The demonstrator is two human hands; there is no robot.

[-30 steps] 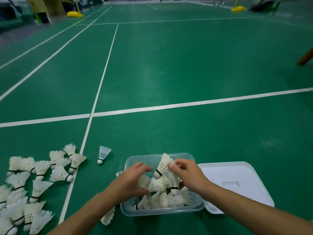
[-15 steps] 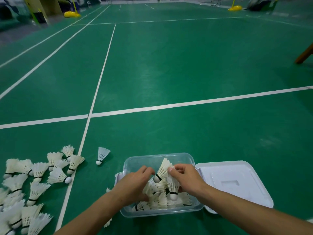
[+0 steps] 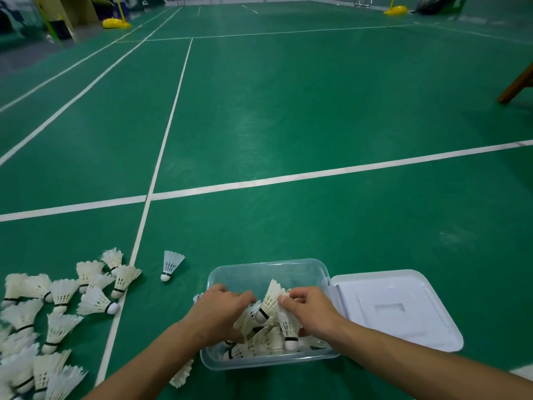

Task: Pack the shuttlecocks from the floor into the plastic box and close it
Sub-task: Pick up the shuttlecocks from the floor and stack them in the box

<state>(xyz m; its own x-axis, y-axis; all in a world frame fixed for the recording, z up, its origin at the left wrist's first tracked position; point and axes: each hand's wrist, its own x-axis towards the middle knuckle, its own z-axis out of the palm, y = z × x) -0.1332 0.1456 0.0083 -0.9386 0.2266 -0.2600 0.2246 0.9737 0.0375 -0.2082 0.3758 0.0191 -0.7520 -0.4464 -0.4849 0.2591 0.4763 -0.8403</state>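
Head view: both hands, left hand (image 3: 220, 314) and right hand (image 3: 310, 310), grasp shuttlecocks (image 3: 269, 301) (fingers curled) inside the plastic box (image 3: 268, 269).

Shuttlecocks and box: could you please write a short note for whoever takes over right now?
Left hand: inside the box, fingers curled among its shuttlecocks.
Right hand: pinching a shuttlecock over the box.
Done: box partly filled.
Left: a pile on the floor to the left, a loose one and another by the box's near corner. Lid lies open to the right; close it last.
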